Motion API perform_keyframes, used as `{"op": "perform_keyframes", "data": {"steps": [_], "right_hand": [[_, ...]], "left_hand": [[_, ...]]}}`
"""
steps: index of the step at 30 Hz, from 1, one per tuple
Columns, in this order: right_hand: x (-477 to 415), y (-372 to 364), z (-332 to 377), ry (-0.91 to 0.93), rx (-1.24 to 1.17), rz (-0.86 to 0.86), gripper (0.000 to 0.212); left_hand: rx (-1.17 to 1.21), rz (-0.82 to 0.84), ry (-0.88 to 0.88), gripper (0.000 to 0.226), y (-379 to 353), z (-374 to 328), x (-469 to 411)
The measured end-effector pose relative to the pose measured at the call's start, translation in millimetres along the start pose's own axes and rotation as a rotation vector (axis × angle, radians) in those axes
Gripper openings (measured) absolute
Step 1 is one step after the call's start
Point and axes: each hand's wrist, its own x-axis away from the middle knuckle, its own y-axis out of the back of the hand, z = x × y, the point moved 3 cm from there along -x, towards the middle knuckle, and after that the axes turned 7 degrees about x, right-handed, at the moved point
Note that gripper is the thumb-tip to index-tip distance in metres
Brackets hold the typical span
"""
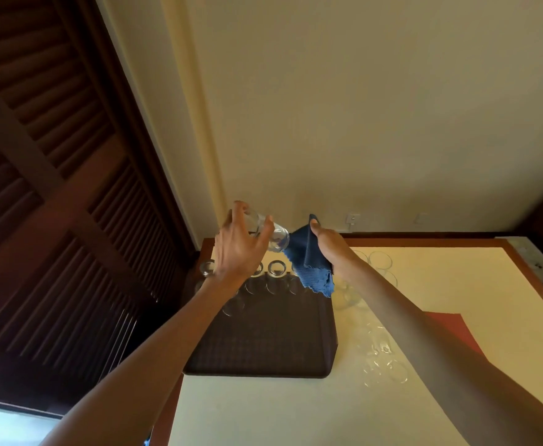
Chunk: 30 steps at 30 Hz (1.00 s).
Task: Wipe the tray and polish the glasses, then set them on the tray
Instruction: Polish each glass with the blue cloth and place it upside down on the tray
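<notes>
My left hand [239, 249] grips a clear glass [271, 233] held up on its side above the far end of the dark tray [263, 349]. My right hand [331, 244] clutches a blue cloth [308, 262], whose tip touches the glass's end. Several glasses [276, 268] stand upside down in a row along the tray's far edge, partly hidden behind my left hand and wrist. More clear glasses [382, 365] lie or stand on the cream tabletop to the right of the tray, partly hidden by my right forearm.
The cream table [456, 284] has a wooden border and meets the wall at the back. A red mat [447, 323] lies at the right under my forearm. Dark louvred doors [54, 188] fill the left side.
</notes>
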Motion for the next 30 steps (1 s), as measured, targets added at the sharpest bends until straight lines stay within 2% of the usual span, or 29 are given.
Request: {"op": "perform_keyframes", "data": {"steps": [3,6,11,18,21,23,26,30], "right_hand": [[-8.1,2.9,-26.1,-0.077,-0.023,0.007,0.059],[-13.1,1.4,-52.5,-0.144,-0.045,0.017,0.062],[-24.8,-9.8,-100.3,-0.183,-0.027,0.047,0.054],[-33.4,-29.8,-141.0,-0.214,-0.1,0.05,0.045],[-36.3,-35.8,-148.7,-0.199,-0.128,0.069,0.051],[-31.4,-38.8,-148.6,-0.161,-0.049,0.121,0.058],[-29.7,-45.0,-148.3,-0.076,0.119,0.165,0.047],[-31.7,-52.1,-143.6,-0.1,0.066,0.193,0.035]], "left_hand": [[-0.011,0.059,0.035,0.049,-8.9,19.4,11.8],[-0.052,0.143,0.054,0.047,-20.9,41.1,31.4],[-0.133,0.348,0.181,0.049,-48.8,81.6,72.7],[-0.247,0.633,0.254,0.049,-75.5,113.9,114.0],[-0.303,0.684,0.235,0.05,-83.0,120.9,122.7],[-0.327,0.703,0.235,0.053,-85.9,123.7,127.0],[-0.34,0.703,0.244,0.054,-89.2,126.3,130.9],[-0.326,0.729,0.274,0.062,-91.7,132.4,135.0]]}}
